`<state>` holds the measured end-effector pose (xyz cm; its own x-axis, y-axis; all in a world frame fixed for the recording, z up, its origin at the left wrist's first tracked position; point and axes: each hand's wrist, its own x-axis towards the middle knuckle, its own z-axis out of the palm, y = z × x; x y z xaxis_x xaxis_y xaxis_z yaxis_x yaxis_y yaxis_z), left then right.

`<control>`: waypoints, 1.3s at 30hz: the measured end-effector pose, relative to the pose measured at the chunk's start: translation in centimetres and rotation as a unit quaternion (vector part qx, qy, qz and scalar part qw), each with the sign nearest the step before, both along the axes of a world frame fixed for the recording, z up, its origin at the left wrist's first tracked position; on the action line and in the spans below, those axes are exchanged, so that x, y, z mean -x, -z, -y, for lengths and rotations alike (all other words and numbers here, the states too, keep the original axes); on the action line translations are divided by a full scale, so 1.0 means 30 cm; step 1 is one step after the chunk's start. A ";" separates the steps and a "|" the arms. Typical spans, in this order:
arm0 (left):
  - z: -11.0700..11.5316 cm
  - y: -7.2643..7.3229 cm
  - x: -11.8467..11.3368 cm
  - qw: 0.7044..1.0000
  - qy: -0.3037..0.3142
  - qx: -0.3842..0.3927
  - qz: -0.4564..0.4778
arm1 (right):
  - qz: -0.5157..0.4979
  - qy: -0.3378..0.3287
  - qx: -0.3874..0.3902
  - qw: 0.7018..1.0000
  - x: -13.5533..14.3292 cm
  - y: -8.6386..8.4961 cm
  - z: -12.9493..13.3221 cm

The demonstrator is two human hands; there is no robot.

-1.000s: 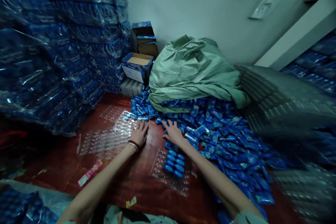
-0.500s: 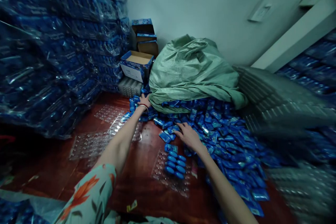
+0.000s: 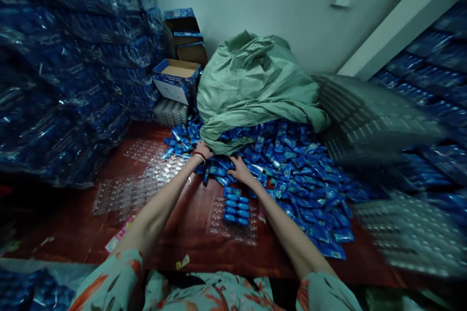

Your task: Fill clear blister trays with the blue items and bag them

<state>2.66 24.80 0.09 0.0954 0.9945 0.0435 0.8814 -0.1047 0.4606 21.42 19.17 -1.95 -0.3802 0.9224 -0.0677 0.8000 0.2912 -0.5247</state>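
Note:
My left hand [image 3: 203, 150], with a beaded bracelet at the wrist, is at the lower left edge of a green woven sack [image 3: 255, 82]. Its fingers are partly hidden against the sack and the blue packets. Below the sack's mouth, my right hand [image 3: 241, 171] reaches over the heap of small shiny blue packets [image 3: 306, 194], thumb apart from the fingers, with nothing visibly held. Just in front of it lies a clear blister tray [image 3: 215, 227], in which several blue oval pieces [image 3: 236, 210] sit in two columns.
More clear blister trays [image 3: 124, 194] lie at left on the red-brown table [image 3: 175, 248]. Wrapped blue packs [image 3: 73, 58] are stacked high at left. Open boxes [image 3: 177, 70] stand by the wall. Stacked plastic trays [image 3: 379, 116] are at right.
My left hand has shifted right along the sack's edge. My right hand has drawn left and closer to the sack, so the hands are nearer each other. The view has tilted slightly.

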 end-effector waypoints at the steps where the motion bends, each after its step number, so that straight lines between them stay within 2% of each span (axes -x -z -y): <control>1: 0.027 0.007 -0.006 1.000 0.018 0.000 -0.009 | -0.011 -0.011 0.000 1.000 0.000 -0.007 0.002; 4: 0.135 0.032 -0.020 0.998 0.059 0.006 -0.032 | -0.043 -0.045 -0.002 0.998 -0.045 -0.037 0.038; 6: 0.220 0.047 -0.027 0.996 0.077 0.005 -0.043 | -0.077 -0.043 -0.019 0.996 -0.103 -0.054 0.095; 9: 0.335 0.063 -0.045 0.991 0.110 -0.028 -0.073 | -0.144 0.033 -0.067 0.987 -0.200 -0.054 0.230; 12: 0.396 0.075 -0.078 0.984 0.141 -0.074 -0.077 | -0.173 0.099 -0.087 0.976 -0.260 -0.027 0.370; 14: 0.403 0.084 -0.101 0.979 0.174 -0.081 -0.071 | -0.179 0.080 -0.074 0.978 -0.265 -0.008 0.419; 16: 0.398 0.092 -0.117 0.975 0.199 -0.069 -0.077 | -0.178 0.052 -0.061 0.981 -0.250 0.000 0.415; 20: 0.416 0.104 -0.101 0.976 0.179 -0.057 -0.107 | -0.151 -0.010 -0.005 0.988 -0.200 -0.030 0.300; 23: 0.472 0.115 -0.055 0.978 0.158 -0.058 -0.120 | -0.099 -0.112 0.073 0.986 -0.163 -0.062 0.218; 26: 0.541 0.131 -0.010 0.981 0.132 -0.066 -0.125 | -0.073 -0.149 0.099 0.981 -0.133 -0.068 0.186; 29: 0.601 0.141 0.017 0.984 0.080 -0.095 -0.124 | -0.062 -0.122 0.097 0.986 -0.130 -0.051 0.205; 33: 0.657 0.131 0.021 0.987 0.005 -0.129 -0.101 | -0.044 -0.049 0.080 0.995 -0.171 -0.030 0.298; 36: 0.679 0.112 0.008 0.989 -0.005 -0.095 -0.115 | -0.036 -0.022 0.077 0.996 -0.203 -0.031 0.370; 39: 0.674 0.095 -0.013 0.989 0.000 -0.046 -0.140 | -0.028 -0.003 0.070 0.997 -0.199 -0.049 0.381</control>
